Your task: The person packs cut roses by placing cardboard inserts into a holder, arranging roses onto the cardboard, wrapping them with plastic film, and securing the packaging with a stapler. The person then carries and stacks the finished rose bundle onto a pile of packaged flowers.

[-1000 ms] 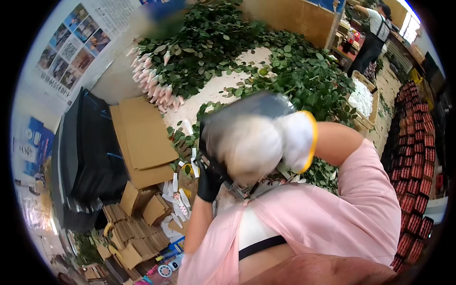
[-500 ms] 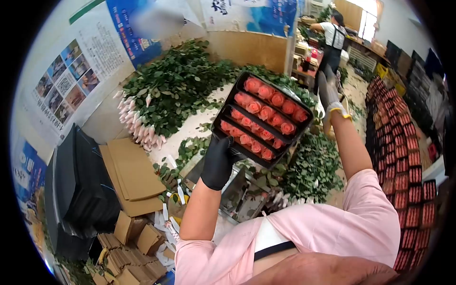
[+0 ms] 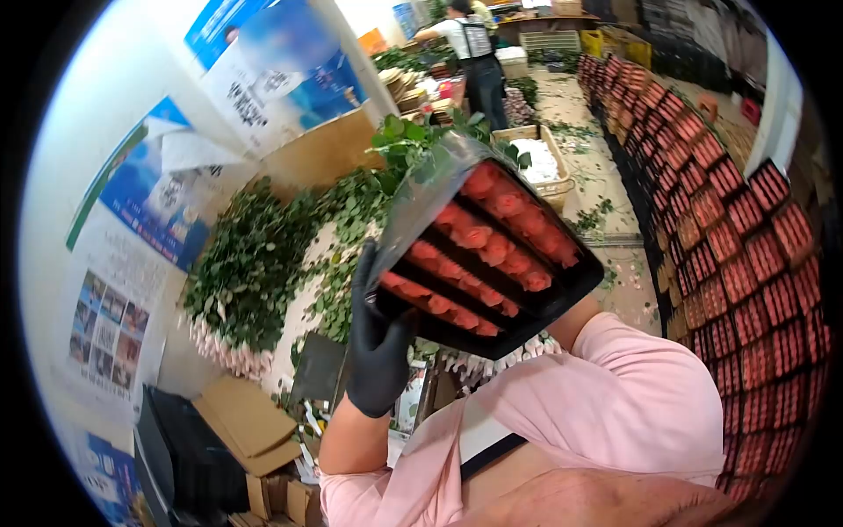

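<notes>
My left hand [image 3: 379, 356], in a black glove, grips the left edge of a black box [image 3: 575, 294] with its fingers behind the side and its thumb at the lower corner. Inside the box, coral-pink roses [image 3: 493, 244] stand in rows between black dividers. The box is tilted, and clear plastic [image 3: 421, 198] shows along its upper left side. My right forearm [image 3: 572, 323] passes behind the box, which hides my right hand.
Leafy stems with pale wrapped ends [image 3: 241, 268] lie on the bench at left. Cardboard sheets [image 3: 246, 422] are below them. Many rose-filled boxes [image 3: 729, 255] line the right side. A basket [image 3: 555, 186] and a person in overalls [image 3: 481, 66] are farther back.
The view has swung to the right. The box has tilted and looks closer. My right hand, seen apart from the box half a second ago, has gone behind it.
</notes>
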`<act>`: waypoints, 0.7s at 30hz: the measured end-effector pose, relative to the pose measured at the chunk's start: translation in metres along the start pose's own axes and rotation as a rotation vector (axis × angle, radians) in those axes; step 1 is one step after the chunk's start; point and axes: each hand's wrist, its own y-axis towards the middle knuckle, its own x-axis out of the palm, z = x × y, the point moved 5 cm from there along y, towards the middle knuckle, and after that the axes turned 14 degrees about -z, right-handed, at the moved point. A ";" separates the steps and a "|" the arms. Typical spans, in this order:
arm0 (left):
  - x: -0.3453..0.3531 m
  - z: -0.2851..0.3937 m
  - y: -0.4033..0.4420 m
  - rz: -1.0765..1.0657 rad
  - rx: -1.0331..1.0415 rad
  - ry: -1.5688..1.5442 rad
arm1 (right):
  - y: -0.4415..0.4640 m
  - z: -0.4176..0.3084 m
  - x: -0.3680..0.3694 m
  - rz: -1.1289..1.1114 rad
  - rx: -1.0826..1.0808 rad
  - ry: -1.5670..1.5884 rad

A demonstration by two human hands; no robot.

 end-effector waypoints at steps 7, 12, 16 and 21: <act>-0.015 -0.090 -0.006 0.051 0.105 -0.309 | -0.023 -0.107 0.009 0.012 -0.267 -0.063; -0.006 -0.198 0.038 0.100 0.067 -0.418 | -0.070 -0.189 -0.008 0.113 -0.456 -0.131; 0.073 -0.214 0.101 -0.095 -0.009 -0.508 | -0.130 -0.275 -0.025 0.212 -0.610 -0.227; 0.188 -0.178 0.176 -0.222 0.130 -0.471 | -0.206 -0.400 -0.062 0.279 -0.772 -0.334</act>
